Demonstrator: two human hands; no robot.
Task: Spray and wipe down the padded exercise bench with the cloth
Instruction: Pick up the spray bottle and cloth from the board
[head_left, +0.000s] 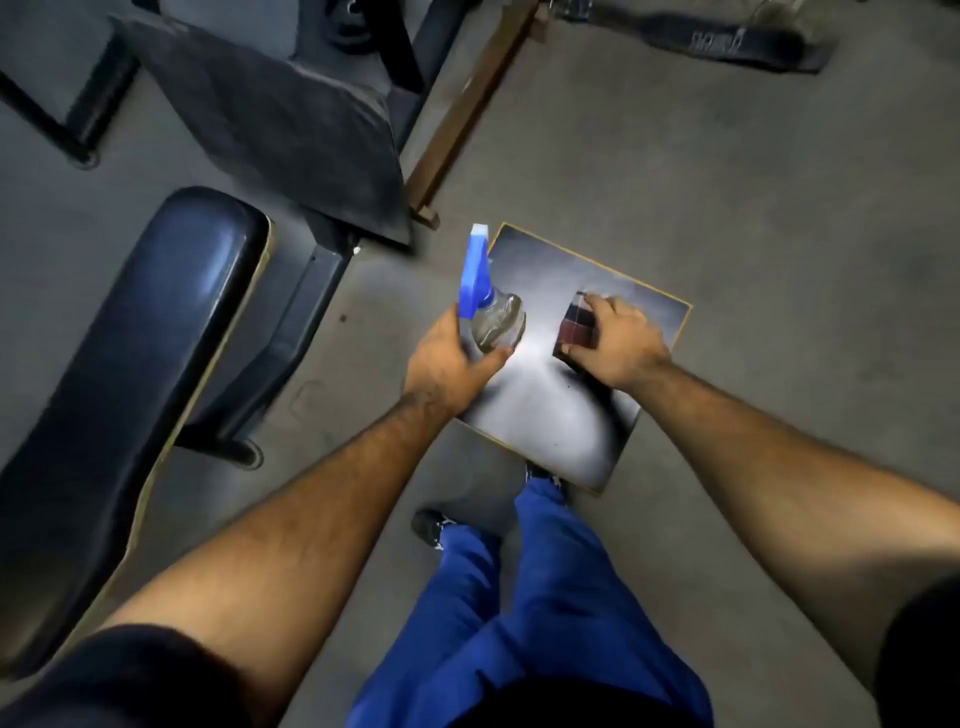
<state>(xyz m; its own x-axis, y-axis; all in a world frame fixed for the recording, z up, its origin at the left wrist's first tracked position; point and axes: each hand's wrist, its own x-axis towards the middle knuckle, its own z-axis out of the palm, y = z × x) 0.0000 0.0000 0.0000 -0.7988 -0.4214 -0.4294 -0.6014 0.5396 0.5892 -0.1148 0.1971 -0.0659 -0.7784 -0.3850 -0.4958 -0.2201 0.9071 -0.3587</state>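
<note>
My left hand (449, 358) grips a clear spray bottle (496, 322) with a blue trigger head, held over the left side of a small dark square stool top (545, 410). My right hand (618, 340) rests on a folded dark red checked cloth (574, 327) lying on the stool's right part, with the fingers curled over the cloth. The padded exercise bench (140, 374), dark blue and glossy, runs along the left side, apart from both hands.
A second, angled dark pad (291, 124) and black metal frame legs (291, 332) stand at the upper left. A brown wooden beam (467, 109) lies on the grey floor. A black strap (727, 41) lies at the top right. My blue trouser legs and black shoes are below the stool.
</note>
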